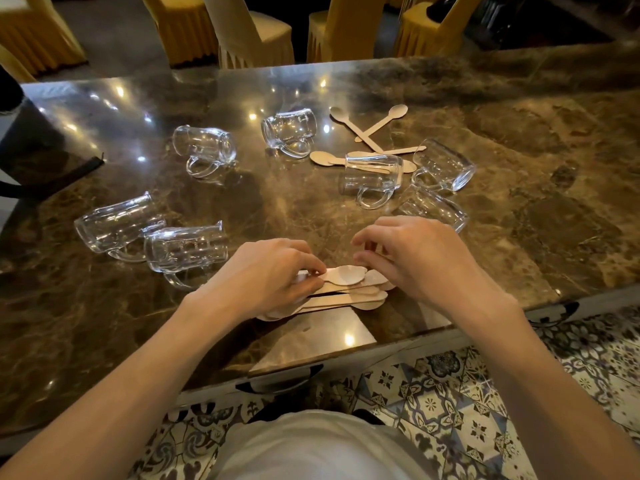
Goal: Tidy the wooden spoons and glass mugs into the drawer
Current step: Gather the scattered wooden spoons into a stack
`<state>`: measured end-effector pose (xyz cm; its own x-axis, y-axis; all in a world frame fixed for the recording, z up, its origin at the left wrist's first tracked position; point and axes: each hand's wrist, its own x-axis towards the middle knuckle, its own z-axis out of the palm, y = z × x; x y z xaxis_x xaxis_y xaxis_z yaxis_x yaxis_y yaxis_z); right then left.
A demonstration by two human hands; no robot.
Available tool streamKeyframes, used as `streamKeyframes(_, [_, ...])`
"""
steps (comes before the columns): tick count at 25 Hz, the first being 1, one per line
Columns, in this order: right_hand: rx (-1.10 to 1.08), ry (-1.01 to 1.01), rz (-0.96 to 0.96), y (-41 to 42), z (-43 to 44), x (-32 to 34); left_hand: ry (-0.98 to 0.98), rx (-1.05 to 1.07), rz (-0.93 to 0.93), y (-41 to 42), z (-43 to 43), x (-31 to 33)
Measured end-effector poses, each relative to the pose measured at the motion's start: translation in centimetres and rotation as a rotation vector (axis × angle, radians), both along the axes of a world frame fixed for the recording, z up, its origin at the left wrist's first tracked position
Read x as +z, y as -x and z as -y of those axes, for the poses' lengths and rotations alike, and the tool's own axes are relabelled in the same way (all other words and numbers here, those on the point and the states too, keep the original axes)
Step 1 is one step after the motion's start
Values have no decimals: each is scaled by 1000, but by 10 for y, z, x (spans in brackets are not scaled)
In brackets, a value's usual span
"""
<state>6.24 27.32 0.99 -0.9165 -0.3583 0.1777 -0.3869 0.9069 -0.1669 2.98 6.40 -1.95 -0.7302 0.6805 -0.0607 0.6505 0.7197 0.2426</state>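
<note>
mostly hidden spoon stack [347, 293] pinched by left hand [265, 273]; right hand [417, 258] grip unclear.

A stack of wooden spoons [346, 289] is lying on the desk [104, 323] near its front edge, between my left fingers [304, 261] and my right fingers [370, 237]. Left of it, two mugs [117, 225] [187, 249] are lying side by side. Farther behind, two more mugs [204, 145] [289, 128] are lying apart, and at the right, loose spoons [367, 129] are lying among three mugs [372, 176] [443, 164] [433, 207].
</note>
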Motion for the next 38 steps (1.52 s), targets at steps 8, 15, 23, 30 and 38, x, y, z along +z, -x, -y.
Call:
streamKeyframes(8, [-193,-6,-35,60,-32,34,-111,-17,-147,73,-1,48])
streamKeyframes(15, [-326,-85,47,138,-72,30,-168,89,-314,155,-52,52])
streamKeyframes(23, [-240,-168,163,203,-81,-8,24,77,-327,223,-101,17])
streamKeyframes(30, [-167,-186,153,223,-87,-30,115,153,-349,261,-114,2])
streamKeyframes(38, [-66,-132,78,229,-85,-41,192,-19,-281,279,-117,-2])
